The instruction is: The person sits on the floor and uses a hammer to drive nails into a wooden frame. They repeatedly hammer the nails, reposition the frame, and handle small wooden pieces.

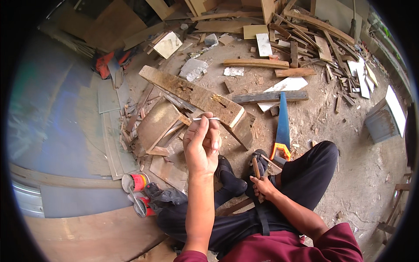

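Raised in the middle of the view, my left hand (200, 146) is closed in a pinch. Between thumb and fingertips it holds a short, thin pale rod (214, 118), perhaps a nail; its exact kind is unclear. Behind that hand a thick, worn wooden beam (187, 89) slants across other wood, with chipped hollows in its top. Low in front of my right knee, my right hand (262, 187) is wrapped round the wooden handle of a hammer (256, 168). The hammer's head lies over my shoe. Beyond it rests a handsaw (283, 126) with a blue blade and orange handle.
Scrap wood (305, 43) is heaped at the far right. A grey plank (270, 97) lies near the saw blade. Red cans (139, 182) stand by my left leg, next to a dark plastic bag (168, 197). A grey bin (384, 120) stands at right.
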The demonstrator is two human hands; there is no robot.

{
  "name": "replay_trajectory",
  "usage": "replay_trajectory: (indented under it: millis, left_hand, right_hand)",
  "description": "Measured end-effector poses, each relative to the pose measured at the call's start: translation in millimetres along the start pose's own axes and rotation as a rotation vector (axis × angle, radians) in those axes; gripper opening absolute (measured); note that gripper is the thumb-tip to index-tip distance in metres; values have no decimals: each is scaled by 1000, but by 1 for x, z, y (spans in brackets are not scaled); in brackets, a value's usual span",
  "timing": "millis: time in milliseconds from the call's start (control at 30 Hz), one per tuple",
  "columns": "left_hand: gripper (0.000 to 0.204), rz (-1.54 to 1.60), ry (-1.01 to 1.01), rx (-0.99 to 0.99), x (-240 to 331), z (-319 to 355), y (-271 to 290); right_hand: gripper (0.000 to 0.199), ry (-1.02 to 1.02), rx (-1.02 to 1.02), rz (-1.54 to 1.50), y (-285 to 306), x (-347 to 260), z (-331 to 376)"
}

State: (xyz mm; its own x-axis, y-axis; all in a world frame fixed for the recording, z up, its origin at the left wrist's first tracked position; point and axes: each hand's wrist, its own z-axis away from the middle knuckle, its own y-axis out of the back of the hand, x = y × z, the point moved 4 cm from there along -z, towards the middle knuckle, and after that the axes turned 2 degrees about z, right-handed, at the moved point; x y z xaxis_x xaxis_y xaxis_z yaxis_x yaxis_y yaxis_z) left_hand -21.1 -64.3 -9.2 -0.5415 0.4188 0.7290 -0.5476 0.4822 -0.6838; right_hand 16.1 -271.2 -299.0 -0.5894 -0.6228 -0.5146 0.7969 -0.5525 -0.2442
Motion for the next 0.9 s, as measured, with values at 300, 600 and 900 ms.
replay_trajectory:
  millis: [300, 600, 900]
  left_hand:
    - [20, -576, -163, 155, 0, -18, -2]
    - [15, -853, -435, 105, -8, -21, -15]
    - [12, -889, -449, 94, -10, -22, -14]
  right_hand:
    - [46, 11, -120, 170, -8, 9, -18]
    - [36, -55, -96, 113, -4, 2, -12]
    - [35, -82, -128, 119, -5, 3, -15]
